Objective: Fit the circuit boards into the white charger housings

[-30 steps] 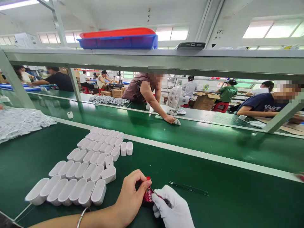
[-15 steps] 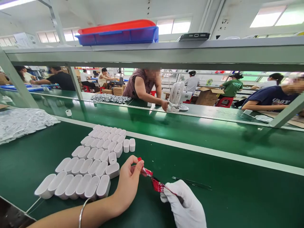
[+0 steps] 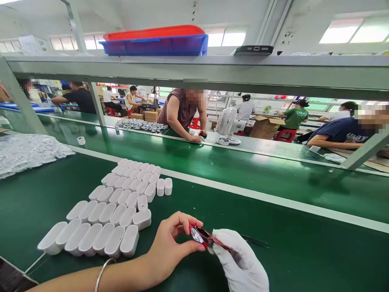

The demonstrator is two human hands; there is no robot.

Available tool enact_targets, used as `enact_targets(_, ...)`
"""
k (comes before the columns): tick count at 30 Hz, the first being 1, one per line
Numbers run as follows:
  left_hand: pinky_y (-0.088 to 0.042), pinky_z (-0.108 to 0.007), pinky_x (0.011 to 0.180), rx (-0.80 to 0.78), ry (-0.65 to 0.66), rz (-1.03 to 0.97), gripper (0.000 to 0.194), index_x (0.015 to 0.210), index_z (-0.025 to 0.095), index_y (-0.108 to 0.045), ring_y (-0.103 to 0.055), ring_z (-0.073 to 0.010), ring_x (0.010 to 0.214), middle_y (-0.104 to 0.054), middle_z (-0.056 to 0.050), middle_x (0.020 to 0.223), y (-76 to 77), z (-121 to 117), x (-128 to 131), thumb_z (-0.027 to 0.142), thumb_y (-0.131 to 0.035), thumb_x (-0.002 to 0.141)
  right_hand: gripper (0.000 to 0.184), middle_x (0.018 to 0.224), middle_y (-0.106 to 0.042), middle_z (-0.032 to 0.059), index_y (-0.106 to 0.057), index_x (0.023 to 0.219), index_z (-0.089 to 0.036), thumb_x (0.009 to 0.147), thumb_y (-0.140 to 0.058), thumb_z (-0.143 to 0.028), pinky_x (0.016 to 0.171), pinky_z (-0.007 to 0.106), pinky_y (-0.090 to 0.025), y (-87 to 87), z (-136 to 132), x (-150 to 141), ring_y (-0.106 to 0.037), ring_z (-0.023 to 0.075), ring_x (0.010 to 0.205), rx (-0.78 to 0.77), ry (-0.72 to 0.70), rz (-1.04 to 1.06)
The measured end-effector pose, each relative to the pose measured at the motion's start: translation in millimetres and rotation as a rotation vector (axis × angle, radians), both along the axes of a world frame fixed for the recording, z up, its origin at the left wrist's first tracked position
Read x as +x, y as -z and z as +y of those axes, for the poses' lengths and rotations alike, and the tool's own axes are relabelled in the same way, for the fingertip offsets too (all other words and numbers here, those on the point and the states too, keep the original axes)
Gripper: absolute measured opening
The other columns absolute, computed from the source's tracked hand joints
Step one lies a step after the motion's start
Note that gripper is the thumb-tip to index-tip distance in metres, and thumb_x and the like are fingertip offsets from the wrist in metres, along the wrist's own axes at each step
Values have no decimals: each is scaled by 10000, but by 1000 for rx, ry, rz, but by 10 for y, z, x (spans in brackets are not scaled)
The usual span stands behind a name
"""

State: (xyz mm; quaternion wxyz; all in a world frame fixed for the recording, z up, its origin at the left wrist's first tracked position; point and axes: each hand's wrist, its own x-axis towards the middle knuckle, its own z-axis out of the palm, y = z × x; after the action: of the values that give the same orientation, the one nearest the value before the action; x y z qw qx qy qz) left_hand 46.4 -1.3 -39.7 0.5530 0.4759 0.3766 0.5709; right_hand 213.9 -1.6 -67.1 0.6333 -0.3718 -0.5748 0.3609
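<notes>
A small red foil packet (image 3: 209, 238) with a silvery inside is held between my two hands, its torn mouth gaping and something dark inside. My bare left hand (image 3: 178, 235), a bangle on its wrist, pinches the packet's edge between thumb and fingers. The white-gloved right hand (image 3: 235, 255) grips the packet's other end. Behind that glove, dark tweezers (image 3: 254, 240) lie on the green work surface, partly hidden. To the left of my hands stand rows of white oval cups (image 3: 101, 237), their open tops up.
A clear plastic bag of small parts (image 3: 32, 154) lies at left. Beyond a white strip runs a green belt (image 3: 243, 166) carrying a single white piece (image 3: 81, 140). Overhead, a shelf (image 3: 231, 67) bears red and blue trays (image 3: 154, 44) and a phone (image 3: 254, 50). Co-workers and a fan (image 3: 226, 125) are opposite.
The packet's top has been pulled wide, and my left hand has shifted right and down against the right glove. A co-worker opposite has drawn a hand back from the fan.
</notes>
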Motion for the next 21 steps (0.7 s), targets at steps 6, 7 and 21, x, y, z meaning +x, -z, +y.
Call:
enact_targets(6, -522, -187, 693, 208, -8, -15, 414, 635, 201, -411, -679, -126, 749, -746, -8, 804, -83, -46, -6, 64, -803, 634, 247, 933, -732, 103, -735, 853, -220, 680, -791, -386, 659, 279, -611, -197, -80, -82, -703, 242, 817, -133, -15, 8)
enact_targets(7, -527, -188, 705, 250, -10, -8, 391, 650, 199, -436, -684, -127, 755, -750, -9, 810, -102, -59, -11, 68, -804, 644, 274, 919, -736, 103, -738, 867, -218, 671, -794, -400, 644, 277, -612, -238, -98, -100, -706, 243, 799, -155, -15, 13)
enact_targets(21, -548, -226, 770, 143, 69, 168, 185, 826, 201, -687, -692, -167, 832, -749, -25, 876, -322, -151, -74, 151, -800, 689, 310, 820, -748, 81, -760, 829, -232, 595, -835, -421, 668, 314, -618, -435, -135, -78, -717, 259, 715, -219, -30, 16)
